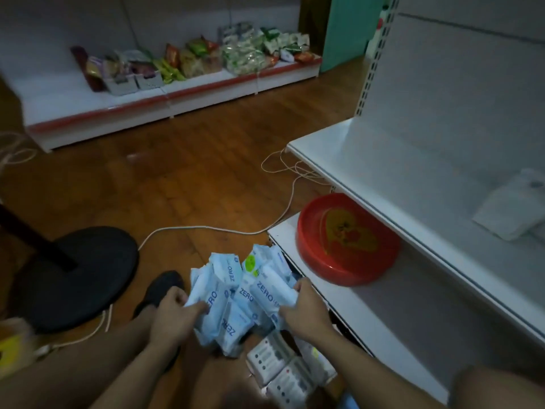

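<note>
Found at 6 o'clock of view: pile of wipe packs (pixel 236 296) on floor (pixel 191 172), just beside lower shelf (pixel 368 305), gripped at its 9 o'clock by left hand (pixel 174 314) w/ fingers curled round a pack end, and at its 3 o'clock by right hand (pixel 306 308) w/ fingers and thumb pinching another pack. Recommend pressing both sides inward & getting fingers under the bottom packs before lifting, given loose, slick wrappers in the middle likely to slide out. Advise lifting clear of red basin (pixel 348 240) at 1 o'clock & white boxes (pixel 283 370) at 5 o'clock.
</note>
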A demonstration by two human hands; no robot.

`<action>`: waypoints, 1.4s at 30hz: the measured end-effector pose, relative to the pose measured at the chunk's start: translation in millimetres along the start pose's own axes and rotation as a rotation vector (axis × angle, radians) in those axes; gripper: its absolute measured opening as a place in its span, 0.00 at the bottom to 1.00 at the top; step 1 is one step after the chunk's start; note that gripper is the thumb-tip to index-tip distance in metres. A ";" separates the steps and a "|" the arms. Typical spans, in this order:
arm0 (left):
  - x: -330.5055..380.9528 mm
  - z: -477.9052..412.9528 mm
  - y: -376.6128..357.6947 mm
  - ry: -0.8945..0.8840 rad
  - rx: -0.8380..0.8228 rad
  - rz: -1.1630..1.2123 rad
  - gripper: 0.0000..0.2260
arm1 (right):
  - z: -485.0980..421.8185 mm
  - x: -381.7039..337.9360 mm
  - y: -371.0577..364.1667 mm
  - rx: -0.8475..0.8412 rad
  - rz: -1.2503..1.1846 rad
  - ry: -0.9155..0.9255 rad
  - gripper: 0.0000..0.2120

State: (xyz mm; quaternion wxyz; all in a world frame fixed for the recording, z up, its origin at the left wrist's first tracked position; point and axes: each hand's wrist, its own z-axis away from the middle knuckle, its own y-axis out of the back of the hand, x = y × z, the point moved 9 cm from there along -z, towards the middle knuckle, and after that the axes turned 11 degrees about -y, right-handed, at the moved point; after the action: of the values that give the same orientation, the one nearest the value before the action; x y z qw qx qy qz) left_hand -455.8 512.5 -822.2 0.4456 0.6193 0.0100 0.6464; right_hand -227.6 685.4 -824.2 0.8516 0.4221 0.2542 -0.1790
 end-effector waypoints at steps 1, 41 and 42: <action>-10.2 -6.6 -5.0 0.014 -0.006 0.002 0.18 | -6.4 2.2 -12.4 -0.025 -0.009 -0.025 0.17; 269.4 69.2 -108.4 -0.962 -0.381 -0.187 0.25 | 88.1 -18.8 214.8 0.706 -0.046 0.174 0.33; 283.2 85.6 -118.1 -0.991 -0.408 -0.184 0.25 | 101.4 -6.0 233.0 0.751 -0.049 0.158 0.32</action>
State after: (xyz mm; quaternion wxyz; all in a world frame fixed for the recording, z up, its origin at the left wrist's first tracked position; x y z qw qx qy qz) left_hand -273.5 704.2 -644.8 0.5629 0.7473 -0.2730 0.2241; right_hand -82.9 738.9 -622.3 0.6109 0.7109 0.2458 -0.2469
